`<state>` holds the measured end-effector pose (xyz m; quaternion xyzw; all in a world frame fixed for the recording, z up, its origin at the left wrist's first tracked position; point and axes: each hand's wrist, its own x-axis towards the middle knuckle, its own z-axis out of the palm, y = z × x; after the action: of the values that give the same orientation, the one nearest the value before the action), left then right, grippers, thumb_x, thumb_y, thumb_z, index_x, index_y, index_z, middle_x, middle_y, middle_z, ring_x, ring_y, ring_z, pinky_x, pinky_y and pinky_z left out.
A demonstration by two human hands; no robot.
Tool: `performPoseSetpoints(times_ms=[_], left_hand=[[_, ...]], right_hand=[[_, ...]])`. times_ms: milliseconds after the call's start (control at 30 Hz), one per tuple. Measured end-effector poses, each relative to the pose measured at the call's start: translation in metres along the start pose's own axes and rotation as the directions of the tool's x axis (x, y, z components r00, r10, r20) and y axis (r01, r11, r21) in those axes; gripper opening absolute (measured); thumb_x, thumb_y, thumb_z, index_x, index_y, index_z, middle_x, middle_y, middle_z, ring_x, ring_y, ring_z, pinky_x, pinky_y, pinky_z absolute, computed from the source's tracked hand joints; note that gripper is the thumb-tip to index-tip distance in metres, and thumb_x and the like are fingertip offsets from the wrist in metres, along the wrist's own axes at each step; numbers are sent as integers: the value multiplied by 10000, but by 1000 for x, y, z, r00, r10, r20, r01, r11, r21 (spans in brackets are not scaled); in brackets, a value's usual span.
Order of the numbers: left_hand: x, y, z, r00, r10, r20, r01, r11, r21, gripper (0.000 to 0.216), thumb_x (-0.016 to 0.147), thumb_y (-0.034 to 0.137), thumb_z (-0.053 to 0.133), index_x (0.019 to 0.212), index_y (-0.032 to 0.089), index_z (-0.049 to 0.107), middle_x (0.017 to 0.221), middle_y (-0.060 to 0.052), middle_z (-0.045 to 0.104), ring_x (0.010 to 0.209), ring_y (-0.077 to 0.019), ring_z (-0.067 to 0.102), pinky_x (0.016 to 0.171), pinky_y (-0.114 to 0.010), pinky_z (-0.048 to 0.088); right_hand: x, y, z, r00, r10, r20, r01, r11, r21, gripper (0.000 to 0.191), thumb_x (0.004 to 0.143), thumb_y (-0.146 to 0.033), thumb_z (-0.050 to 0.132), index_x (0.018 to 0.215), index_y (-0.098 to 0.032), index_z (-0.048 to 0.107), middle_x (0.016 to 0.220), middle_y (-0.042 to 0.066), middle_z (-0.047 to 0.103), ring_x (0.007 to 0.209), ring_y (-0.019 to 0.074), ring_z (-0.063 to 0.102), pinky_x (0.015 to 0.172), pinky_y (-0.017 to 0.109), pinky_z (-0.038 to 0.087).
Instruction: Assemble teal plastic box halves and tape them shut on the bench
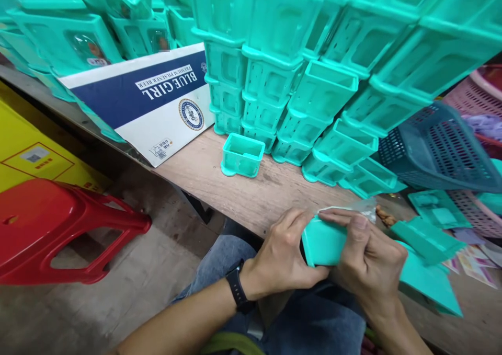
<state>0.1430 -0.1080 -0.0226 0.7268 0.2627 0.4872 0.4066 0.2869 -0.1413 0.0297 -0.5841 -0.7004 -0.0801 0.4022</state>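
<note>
Between my two hands, over my lap at the table's front edge, is a turquoise plastic box. My left hand wraps round its left side, thumb below and fingers above. My right hand closes on its right side, with the thumb bent and the fingers along the upper edge. A piece of clear plastic film shows just beyond my right fingers. Past my hands, a small open turquoise bin stands alone on the wooden table. More turquoise plastic pieces lie right of my right hand.
Tall stacks of turquoise bins fill the table's back. A blue-and-white beer carton panel leans at left. A dark blue basket stands right, near small brown pieces. A red stool and a yellow box are left.
</note>
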Motion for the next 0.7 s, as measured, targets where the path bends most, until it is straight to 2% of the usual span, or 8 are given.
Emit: performPoseSetpoints(times_ms=[100,200,267,367,433,500,567,700], left_hand=[[-2,2,2,1000,-4,29,3,1000,29,614,701,185,846,1254,128,586,1133,-123,664,1079,-308,671,937,-444,618],[-11,-2,0,1000,1,8,-1,998,60,748,691,175,868,1347,157,510,1251,-137,647,1184,-311,660,1011,-447,614],[-22,-8,-4,1000,-7,3,7,988,151,839,681,160,864,1405,177,441,1321,-147,633,1247,-328,646,1091,-512,581],[-39,-16,-12,999,-30,17,20,912,409,935,701,203,855,1482,160,343,1403,-199,615,1366,-423,574,1210,-758,379],[-48,-18,-17,999,-37,1,31,851,523,969,738,275,853,1520,137,297,1454,-236,586,1422,-459,519,1222,-818,291],[-53,-18,-18,999,-39,-13,40,849,527,894,771,303,838,1495,143,340,1427,-223,607,1390,-428,556,1220,-751,367],[-56,-15,-15,998,-67,-4,61,875,481,742,780,281,835,1404,183,444,1296,-162,671,1256,-375,643,1124,-636,517],[-57,-8,-3,994,-105,8,89,884,458,799,733,348,927,1374,195,476,1178,-136,699,1071,-353,687,920,-523,605]], right_hand=[[0,3,-4,997,60,45,-64,995,81,384,1104,-256,441,984,-215,803,988,26,826,962,147,769,867,260,543],[-3,5,-12,983,167,76,-177,975,138,457,1123,-405,372,1210,-223,782,1251,47,793,1218,208,714,1017,331,532],[-9,6,-17,957,288,24,-289,949,124,569,1122,-504,294,1342,-207,726,1404,73,720,1360,253,631,1104,400,504],[-27,8,-20,842,535,-62,-528,843,104,673,1077,-638,299,1357,-188,716,1444,115,688,1401,314,596,1155,503,476],[-43,8,-17,742,667,-62,-659,744,111,724,1026,-720,348,1367,-192,706,1454,135,678,1392,348,599,1171,564,453],[-61,6,-11,670,742,-31,-736,669,102,776,979,-780,368,1375,-199,695,1459,147,672,1382,366,603,1170,594,446],[-74,2,-4,617,787,0,-784,615,83,818,947,-817,367,1357,-193,700,1434,157,687,1376,378,606,1148,600,463],[-79,-1,6,605,795,50,-796,601,75,815,927,-824,398,1341,-192,704,1421,165,695,1346,378,628,1066,568,528]])
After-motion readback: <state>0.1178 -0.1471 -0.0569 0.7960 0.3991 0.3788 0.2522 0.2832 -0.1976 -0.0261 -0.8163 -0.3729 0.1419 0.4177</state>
